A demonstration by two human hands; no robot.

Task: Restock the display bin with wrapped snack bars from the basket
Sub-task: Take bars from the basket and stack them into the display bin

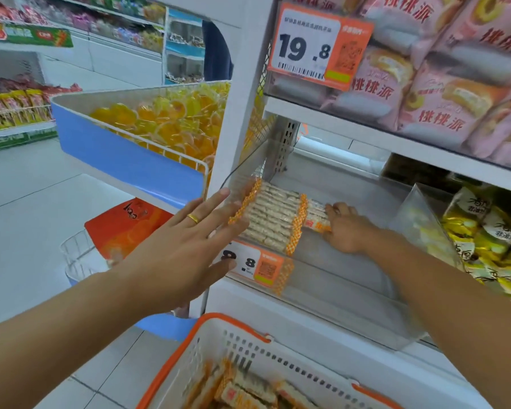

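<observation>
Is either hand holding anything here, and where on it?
The right hand grips a wrapped snack bar by its right end, inside the display bin. The left hand is open, holding nothing.

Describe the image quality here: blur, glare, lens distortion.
Head view: wide-angle bending curves the shelf edges; even store lighting, soft shadows; the snack bars in the display bin are fairly sharp, those in the basket smeared; faint glare on the bin's clear walls.

The display bin is clear, glossy plastic. Snack bars sit in shiny transparent wrap. The near basket is matt white plastic, rimmed orange.
</observation>
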